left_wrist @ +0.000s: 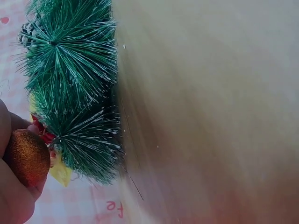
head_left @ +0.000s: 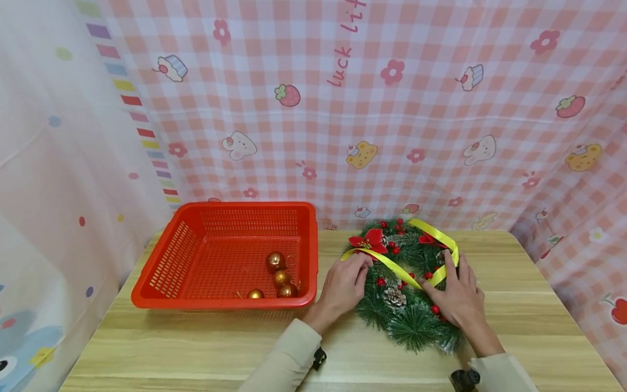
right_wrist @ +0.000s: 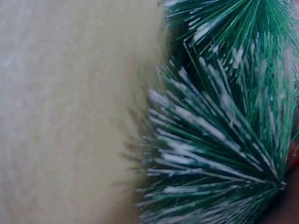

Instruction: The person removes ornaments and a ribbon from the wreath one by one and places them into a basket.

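Observation:
A green Christmas wreath [head_left: 413, 326] lies on the table, dressed with red berries, pinecones [head_left: 394, 297] and a red poinsettia [head_left: 369, 240]. Yellow ribbon [head_left: 392, 265] loops across its top. At the wreath's left edge, by the poinsettia, my left hand [head_left: 344, 286] holds a glittery copper-gold Christmas ball [left_wrist: 28, 157], which only the left wrist view shows. My right hand [head_left: 460, 298] rests on the wreath's right side, fingers spread, thumb and fingertips touching the ribbon. In the right wrist view, frosted needles [right_wrist: 210, 135] fill the right half and that hand is mostly out of sight.
Left of the wreath stands a red plastic basket [head_left: 166, 303] with slotted walls. Several gold balls [head_left: 281, 278] lie in its front right part. Behind the wooden table [head_left: 215, 348] hangs a pink checked curtain [head_left: 313, 130], and another cloth hangs at the left.

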{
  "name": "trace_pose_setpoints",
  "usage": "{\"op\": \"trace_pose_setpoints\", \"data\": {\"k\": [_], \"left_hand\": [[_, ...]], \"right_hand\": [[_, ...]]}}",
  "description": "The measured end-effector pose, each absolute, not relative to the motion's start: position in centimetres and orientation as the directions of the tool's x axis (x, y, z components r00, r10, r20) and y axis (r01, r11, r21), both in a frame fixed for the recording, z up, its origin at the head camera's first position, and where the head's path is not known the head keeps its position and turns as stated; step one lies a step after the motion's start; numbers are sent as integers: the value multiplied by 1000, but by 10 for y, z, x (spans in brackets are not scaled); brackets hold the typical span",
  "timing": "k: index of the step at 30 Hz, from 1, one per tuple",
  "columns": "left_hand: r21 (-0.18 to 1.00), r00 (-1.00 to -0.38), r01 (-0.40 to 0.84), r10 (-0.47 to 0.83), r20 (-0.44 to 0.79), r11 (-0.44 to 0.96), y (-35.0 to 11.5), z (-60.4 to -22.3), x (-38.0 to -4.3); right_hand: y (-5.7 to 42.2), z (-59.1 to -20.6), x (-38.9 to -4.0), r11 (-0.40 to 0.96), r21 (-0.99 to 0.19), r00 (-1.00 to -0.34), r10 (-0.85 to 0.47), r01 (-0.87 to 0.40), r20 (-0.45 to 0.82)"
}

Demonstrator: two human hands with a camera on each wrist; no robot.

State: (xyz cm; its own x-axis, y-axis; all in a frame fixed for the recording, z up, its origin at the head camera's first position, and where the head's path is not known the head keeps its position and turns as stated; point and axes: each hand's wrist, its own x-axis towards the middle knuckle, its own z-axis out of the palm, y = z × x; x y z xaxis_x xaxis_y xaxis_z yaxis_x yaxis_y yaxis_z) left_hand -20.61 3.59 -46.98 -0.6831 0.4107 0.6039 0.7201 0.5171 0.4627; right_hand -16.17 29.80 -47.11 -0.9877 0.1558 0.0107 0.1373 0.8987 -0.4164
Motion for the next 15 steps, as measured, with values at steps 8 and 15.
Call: {"op": "trace_pose_setpoints", "data": {"k": [8,15], "left_hand": [[768,-842,527,345,415,364,33,-470,-206],[917,-931,324,248,267,230,32,-469,-204]], "right_hand": [[299,-472,-162,895,-426,-988,156,135,15],[299,-472,-161,894,-427,-987,157,135,18]]}}
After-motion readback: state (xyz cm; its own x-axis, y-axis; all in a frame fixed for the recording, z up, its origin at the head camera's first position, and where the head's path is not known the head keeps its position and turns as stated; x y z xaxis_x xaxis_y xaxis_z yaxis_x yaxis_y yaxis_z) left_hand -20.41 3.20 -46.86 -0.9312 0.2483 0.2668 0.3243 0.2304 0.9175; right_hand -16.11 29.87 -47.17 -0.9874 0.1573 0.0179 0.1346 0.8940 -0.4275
